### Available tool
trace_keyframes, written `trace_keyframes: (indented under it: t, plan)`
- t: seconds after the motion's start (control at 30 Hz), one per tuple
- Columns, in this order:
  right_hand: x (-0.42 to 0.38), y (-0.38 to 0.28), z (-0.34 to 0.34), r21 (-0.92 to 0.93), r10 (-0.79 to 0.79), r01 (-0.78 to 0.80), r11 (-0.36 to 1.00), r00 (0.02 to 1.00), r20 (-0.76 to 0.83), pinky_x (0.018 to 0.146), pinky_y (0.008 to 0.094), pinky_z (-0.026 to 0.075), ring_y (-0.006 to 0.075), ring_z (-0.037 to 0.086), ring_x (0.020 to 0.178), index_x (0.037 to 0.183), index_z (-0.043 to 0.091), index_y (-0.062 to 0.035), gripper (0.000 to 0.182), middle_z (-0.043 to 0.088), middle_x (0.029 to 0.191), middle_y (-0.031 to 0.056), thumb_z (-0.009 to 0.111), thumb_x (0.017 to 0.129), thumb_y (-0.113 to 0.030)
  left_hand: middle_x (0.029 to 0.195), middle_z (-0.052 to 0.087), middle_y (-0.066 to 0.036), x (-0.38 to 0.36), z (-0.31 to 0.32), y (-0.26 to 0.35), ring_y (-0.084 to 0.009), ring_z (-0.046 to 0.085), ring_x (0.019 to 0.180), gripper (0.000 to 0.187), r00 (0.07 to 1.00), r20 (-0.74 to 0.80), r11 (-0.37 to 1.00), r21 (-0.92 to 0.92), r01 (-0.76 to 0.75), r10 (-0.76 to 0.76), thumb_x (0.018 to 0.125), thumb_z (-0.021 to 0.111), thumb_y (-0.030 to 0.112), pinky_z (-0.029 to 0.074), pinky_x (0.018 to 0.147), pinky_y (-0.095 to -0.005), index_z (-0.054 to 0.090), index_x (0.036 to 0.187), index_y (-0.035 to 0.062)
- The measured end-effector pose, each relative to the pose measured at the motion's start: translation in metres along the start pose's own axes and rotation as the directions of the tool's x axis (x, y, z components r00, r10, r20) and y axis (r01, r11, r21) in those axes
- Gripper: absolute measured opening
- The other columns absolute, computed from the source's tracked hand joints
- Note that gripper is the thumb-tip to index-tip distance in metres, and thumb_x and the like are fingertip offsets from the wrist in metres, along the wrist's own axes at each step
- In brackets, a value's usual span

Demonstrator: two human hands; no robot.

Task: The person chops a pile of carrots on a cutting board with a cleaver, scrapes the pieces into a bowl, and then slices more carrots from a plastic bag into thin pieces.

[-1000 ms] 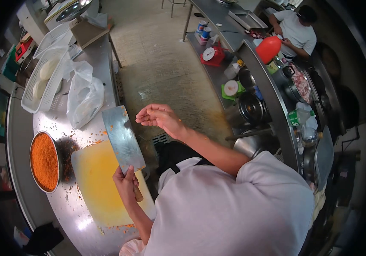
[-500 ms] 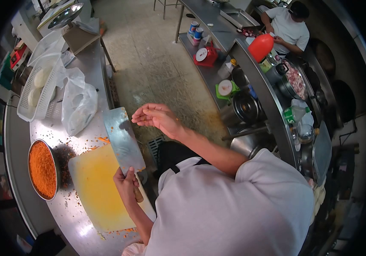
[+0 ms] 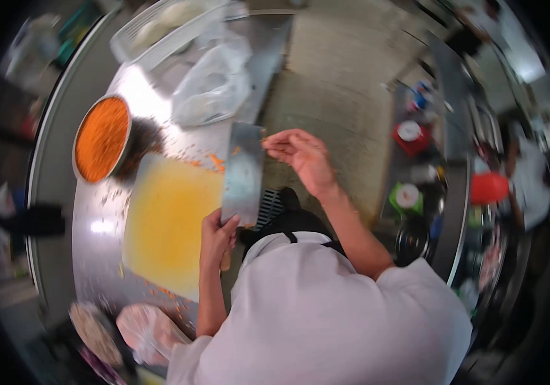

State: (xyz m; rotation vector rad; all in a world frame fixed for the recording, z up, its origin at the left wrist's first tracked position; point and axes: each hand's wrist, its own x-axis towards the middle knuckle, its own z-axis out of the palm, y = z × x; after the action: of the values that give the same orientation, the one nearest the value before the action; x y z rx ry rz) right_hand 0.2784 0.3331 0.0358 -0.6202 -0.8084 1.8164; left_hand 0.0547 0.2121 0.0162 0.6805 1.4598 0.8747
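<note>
My left hand [image 3: 218, 236] is closed around the handle of a cleaver [image 3: 243, 176]. Its broad steel blade points away from me over the table edge, with orange bits stuck on it. My right hand [image 3: 300, 157] is open, fingers stretched toward the blade's far corner, fingertips right at its edge. Beside the cleaver lies a cutting board [image 3: 172, 218] stained yellow-orange. A round metal bowl heaped with finely chopped orange food [image 3: 102, 138] stands to the left. Orange scraps [image 3: 216, 162] are scattered around the board.
A clear plastic bag [image 3: 214, 90] and a white basket with pale round items [image 3: 121, 45] occupy the table's far end. A pinkish bag [image 3: 146, 327] lies at the near end. Across the aisle are a red scale [image 3: 411, 136], shelves and a person in white [image 3: 530, 179].
The view has swung, shifting the table rightward and bringing bags at its near end into sight. My right fingertips are closer to the blade; my left hand keeps hold of the cleaver.
</note>
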Motion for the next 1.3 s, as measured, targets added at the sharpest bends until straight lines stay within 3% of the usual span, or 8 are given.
trace_keyframes:
  t: [0.17,0.47,0.67,0.8,0.9,1.03,1.23,1.3]
  plan:
    - [0.032,-0.019,-0.032,0.008,-0.018,0.018,1.0,0.998,0.052,0.097,0.0378,0.049,0.0268,0.063,0.108,0.112,0.057,0.0054,0.028,0.064,0.113,0.0192,0.044,0.1,-0.016,0.058,0.044,0.003,0.021,0.035,0.005,-0.0061,0.042,0.045,0.013,0.997,-0.081,0.997,-0.081,-0.01,0.004,0.09,0.064,0.009,0.035,0.041,-0.023,0.061,0.1,0.0017]
    - [0.094,-0.006,-0.058,-0.018,0.243,-0.244,0.97,0.951,0.192,0.097,0.0381,0.05,0.028,0.063,0.108,0.111,0.056,0.0057,0.025,0.064,0.113,0.0199,0.043,0.099,-0.012,0.056,0.045,0.003,0.02,0.061,0.008,-0.0058,0.042,0.043,0.011,0.957,-0.289,0.984,-0.171,-0.043,-0.009,0.09,0.064,0.01,0.034,0.04,-0.0235,0.063,0.092,-0.0003]
    - [0.124,0.034,-0.025,-0.171,0.427,-0.391,0.904,0.826,0.368,0.096,0.0369,0.05,0.0256,0.064,0.106,0.109,0.058,0.0044,0.024,0.065,0.11,0.0181,0.045,0.099,-0.014,0.054,0.045,0.004,-0.019,0.018,-0.028,-0.0054,0.042,0.043,0.014,0.679,-0.734,0.975,-0.164,-0.15,-0.02,0.09,0.064,0.012,0.033,0.039,-0.0233,0.06,0.079,0.0028]
    - [0.123,0.059,-0.011,-0.227,0.491,-0.436,0.871,0.765,0.416,0.095,0.0363,0.05,0.0246,0.064,0.106,0.108,0.059,0.0035,0.024,0.066,0.109,0.0167,0.047,0.099,-0.015,0.058,0.058,-0.013,-0.045,-0.041,-0.051,-0.0236,0.054,0.047,0.019,0.335,-0.894,0.903,0.377,0.208,0.296,0.087,0.061,0.013,0.041,0.047,-0.038,0.059,0.074,-0.0005]
    - [0.114,0.072,0.001,-0.218,0.509,-0.462,0.86,0.74,0.44,0.095,0.0362,0.05,0.0239,0.064,0.105,0.108,0.059,0.0032,0.023,0.066,0.109,0.0157,0.047,0.099,-0.015,0.068,0.061,-0.021,-0.043,-0.082,-0.051,-0.0362,0.061,0.056,0.017,0.25,-0.839,0.712,0.544,0.444,0.484,0.085,0.059,0.013,0.046,0.052,-0.0453,0.059,0.075,-0.0014]
    - [0.104,0.087,0.012,-0.217,0.538,-0.495,0.841,0.73,0.42,0.095,0.036,0.05,0.0234,0.064,0.104,0.108,0.059,0.0033,0.023,0.066,0.108,0.0153,0.047,0.099,-0.015,0.069,0.062,-0.021,-0.005,-0.113,-0.07,-0.0388,0.063,0.061,0.015,0.261,-0.747,0.644,0.662,0.384,0.612,0.085,0.058,0.012,0.048,0.055,-0.0482,0.061,0.076,0.0004]
    - [0.103,0.092,0.018,-0.205,0.46,-0.413,0.887,0.819,0.343,0.094,0.0362,0.05,0.0242,0.065,0.104,0.108,0.059,0.0035,0.023,0.066,0.109,0.0162,0.046,0.099,-0.013,0.066,0.061,-0.018,-0.002,-0.081,-0.069,-0.036,0.062,0.061,0.008,0.529,-0.545,0.466,0.836,0.288,0.651,0.082,0.064,0.01,0.05,0.057,-0.0458,0.069,0.085,0.0046]
    - [0.104,0.091,0.018,-0.198,0.426,-0.381,0.903,0.852,0.303,0.094,0.0363,0.05,0.0243,0.065,0.104,0.108,0.059,0.0036,0.023,0.066,0.109,0.0165,0.045,0.099,-0.012,0.065,0.061,-0.019,-0.021,-0.084,-0.066,-0.0366,0.063,0.062,0.008,0.607,-0.447,0.52,0.852,0.063,0.657,0.079,0.061,0.009,0.051,0.058,-0.0478,0.066,0.083,0.0053]
